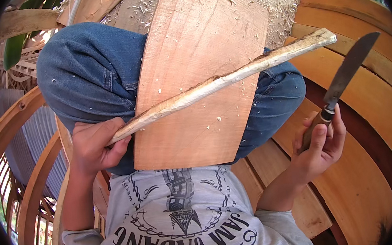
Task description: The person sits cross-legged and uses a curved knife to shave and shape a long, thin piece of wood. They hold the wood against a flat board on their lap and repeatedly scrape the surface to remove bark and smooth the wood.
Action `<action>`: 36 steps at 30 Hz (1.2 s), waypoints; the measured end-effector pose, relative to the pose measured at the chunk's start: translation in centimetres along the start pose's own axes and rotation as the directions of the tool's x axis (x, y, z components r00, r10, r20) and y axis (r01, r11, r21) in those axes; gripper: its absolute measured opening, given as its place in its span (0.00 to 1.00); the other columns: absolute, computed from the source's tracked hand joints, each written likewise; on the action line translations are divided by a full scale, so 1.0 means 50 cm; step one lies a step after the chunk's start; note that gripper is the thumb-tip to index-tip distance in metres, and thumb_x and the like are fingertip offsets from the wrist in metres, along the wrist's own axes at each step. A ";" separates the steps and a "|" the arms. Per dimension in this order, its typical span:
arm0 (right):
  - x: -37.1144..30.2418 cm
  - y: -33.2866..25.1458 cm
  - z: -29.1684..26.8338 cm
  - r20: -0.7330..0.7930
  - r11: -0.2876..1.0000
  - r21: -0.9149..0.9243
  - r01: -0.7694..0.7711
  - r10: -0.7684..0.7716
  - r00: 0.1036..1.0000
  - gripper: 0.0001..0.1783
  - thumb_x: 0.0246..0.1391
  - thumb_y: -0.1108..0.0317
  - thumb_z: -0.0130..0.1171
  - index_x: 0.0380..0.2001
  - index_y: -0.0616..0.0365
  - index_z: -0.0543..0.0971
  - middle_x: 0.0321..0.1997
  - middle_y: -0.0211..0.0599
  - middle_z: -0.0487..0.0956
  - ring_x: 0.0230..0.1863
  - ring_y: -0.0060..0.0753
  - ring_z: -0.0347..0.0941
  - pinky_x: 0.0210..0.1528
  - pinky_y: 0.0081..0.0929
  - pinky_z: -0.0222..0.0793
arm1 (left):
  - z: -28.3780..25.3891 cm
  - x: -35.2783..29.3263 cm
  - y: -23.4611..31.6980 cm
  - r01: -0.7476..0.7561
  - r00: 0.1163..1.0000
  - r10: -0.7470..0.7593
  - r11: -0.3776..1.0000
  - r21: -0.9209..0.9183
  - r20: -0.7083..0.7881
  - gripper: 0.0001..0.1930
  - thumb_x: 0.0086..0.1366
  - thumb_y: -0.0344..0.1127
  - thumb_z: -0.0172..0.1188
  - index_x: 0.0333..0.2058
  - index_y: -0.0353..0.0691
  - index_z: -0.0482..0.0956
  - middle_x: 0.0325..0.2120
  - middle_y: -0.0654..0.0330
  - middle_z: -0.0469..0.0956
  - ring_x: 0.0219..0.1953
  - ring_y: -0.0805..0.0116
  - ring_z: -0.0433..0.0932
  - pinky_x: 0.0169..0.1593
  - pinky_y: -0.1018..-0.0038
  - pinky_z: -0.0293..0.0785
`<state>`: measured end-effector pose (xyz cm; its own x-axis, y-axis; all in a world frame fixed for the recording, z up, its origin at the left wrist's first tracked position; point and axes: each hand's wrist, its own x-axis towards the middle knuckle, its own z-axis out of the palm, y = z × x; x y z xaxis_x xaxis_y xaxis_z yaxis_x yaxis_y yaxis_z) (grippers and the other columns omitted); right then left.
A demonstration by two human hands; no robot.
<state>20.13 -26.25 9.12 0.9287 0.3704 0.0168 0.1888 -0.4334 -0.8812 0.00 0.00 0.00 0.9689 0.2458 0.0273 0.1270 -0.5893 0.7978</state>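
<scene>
I see the left hand (pixel 95 144) pinching one end of the stick (pixel 211 86), which slants away across the board (pixel 202 136); the right hand (pixel 323 141) grips the knife (pixel 349 70), angled outward, apparently for clearance.

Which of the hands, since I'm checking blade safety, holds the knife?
The right hand, gripping the dark-bladed knife; the left hand holds only the pale stick.

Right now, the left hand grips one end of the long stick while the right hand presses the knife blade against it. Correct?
Not quite: the head view shows the right hand holding the knife with its blade clear of the long stick, not against it. The left hand does grip one end.
</scene>
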 end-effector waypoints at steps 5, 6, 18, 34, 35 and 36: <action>-0.019 0.027 0.036 0.037 0.997 -0.065 -0.035 0.038 0.999 0.19 0.54 0.74 0.57 0.49 0.67 0.71 0.29 0.41 0.76 0.20 0.17 0.67 0.19 0.11 0.59 | -0.019 -0.009 0.008 0.003 1.000 -0.005 0.997 0.076 0.030 0.07 0.50 0.32 0.62 0.26 0.36 0.77 0.11 0.61 0.71 0.11 0.68 0.71 0.17 0.76 0.65; -0.013 0.027 0.013 0.099 0.998 0.014 -0.056 0.054 0.994 0.20 0.55 0.73 0.55 0.51 0.65 0.69 0.29 0.42 0.76 0.19 0.17 0.66 0.18 0.12 0.58 | -0.021 -0.011 0.010 0.007 1.000 -0.009 0.998 0.064 0.028 0.07 0.49 0.32 0.62 0.26 0.36 0.77 0.11 0.61 0.71 0.11 0.68 0.71 0.17 0.76 0.65; -0.003 0.020 0.013 0.018 0.940 0.336 -0.050 0.046 0.999 0.20 0.50 0.75 0.60 0.48 0.66 0.72 0.31 0.44 0.78 0.23 0.23 0.73 0.26 0.16 0.68 | -0.021 -0.007 0.009 0.008 0.999 -0.010 0.998 0.059 0.037 0.07 0.48 0.30 0.63 0.27 0.35 0.77 0.12 0.61 0.72 0.12 0.68 0.72 0.18 0.77 0.66; 0.006 0.027 0.002 -0.038 0.865 0.496 -0.071 0.103 0.994 0.16 0.50 0.76 0.60 0.43 0.66 0.75 0.31 0.44 0.78 0.23 0.24 0.74 0.23 0.16 0.67 | -0.018 -0.007 0.004 0.003 0.999 -0.004 0.999 0.053 0.033 0.08 0.49 0.32 0.63 0.27 0.36 0.77 0.12 0.60 0.72 0.12 0.67 0.73 0.18 0.77 0.67; -0.003 0.040 0.006 0.069 0.939 0.338 -0.068 0.048 0.996 0.17 0.52 0.74 0.59 0.45 0.65 0.73 0.30 0.44 0.77 0.20 0.22 0.71 0.20 0.15 0.64 | -0.017 -0.009 0.003 0.001 1.000 -0.002 0.998 0.055 0.022 0.08 0.49 0.32 0.63 0.27 0.36 0.77 0.12 0.60 0.72 0.12 0.67 0.73 0.18 0.77 0.67; -0.010 0.053 0.007 0.179 0.986 0.164 -0.037 0.007 0.984 0.18 0.53 0.72 0.58 0.47 0.63 0.72 0.28 0.44 0.76 0.18 0.21 0.68 0.17 0.13 0.61 | -0.018 -0.007 0.003 0.003 1.000 -0.005 0.998 0.063 0.030 0.07 0.49 0.32 0.63 0.27 0.36 0.77 0.12 0.61 0.72 0.12 0.67 0.73 0.18 0.77 0.67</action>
<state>20.05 -27.31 6.63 0.8580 0.5083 -0.0742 0.0993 -0.3059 -0.9469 -0.51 0.51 0.66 0.9743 0.2250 0.0052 0.1427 -0.6357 0.7586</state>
